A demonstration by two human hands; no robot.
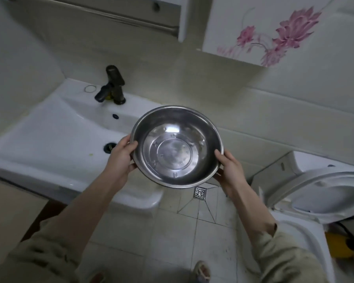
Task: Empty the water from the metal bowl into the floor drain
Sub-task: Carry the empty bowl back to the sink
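I hold a round metal bowl (177,147) in the air with both hands, roughly level, at the right end of the sink. Clear water lies in its bottom. My left hand (122,156) grips the bowl's left rim, thumb over the edge. My right hand (229,168) grips the right rim the same way. The square metal floor drain (200,193) sits in the tiled floor just below the bowl's near edge, partly behind it in the view.
A white sink (49,139) with a black tap (112,85) stands to the left. A white toilet (325,193) with its lid up is on the right. Tiled wall rises behind. My sandalled foot (201,270) stands on the floor tiles near the bottom edge.
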